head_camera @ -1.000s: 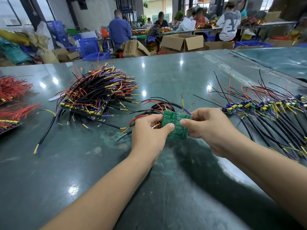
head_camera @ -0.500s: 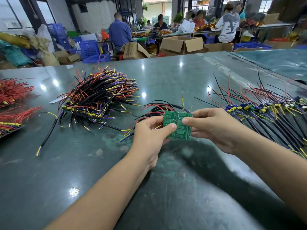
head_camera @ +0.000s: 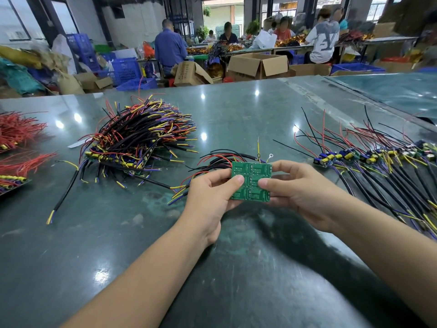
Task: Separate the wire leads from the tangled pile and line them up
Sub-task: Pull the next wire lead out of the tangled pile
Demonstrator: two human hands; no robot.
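Both thumbs press on the near face of a green circuit board [head_camera: 251,181], the left thumb [head_camera: 237,179] at its left edge and the right thumb [head_camera: 264,185] toward its middle, with the remaining fingers curled behind it; each hand thus grips the board rather than lying flat or loose. The left hand [head_camera: 212,197] and the right hand [head_camera: 305,192] hold the board just above the table [head_camera: 118,245], tilted so that its bare soldered side faces the camera. From the board's far edge a bundle of wires [head_camera: 217,162], black and red with yellow and purple ends, loops away to the left and trails down to the table; two short leads with ring ends stand up beyond the top edge.

To the left lies the tangled pile [head_camera: 134,140] of similar boards and wires, well apart from the hands. To the right a lined-up row [head_camera: 369,159] of separated pieces lies with its wires fanned out side by side. Loose red wires [head_camera: 19,133] lie at the far left edge of the table.

Likely hazards: the trailing ends run near stray wires from the pile, so moving the board right could snag and drag them; a hard bend could strain the solder joints; and setting the piece down carelessly could cross its wires over the row, undoing the order.
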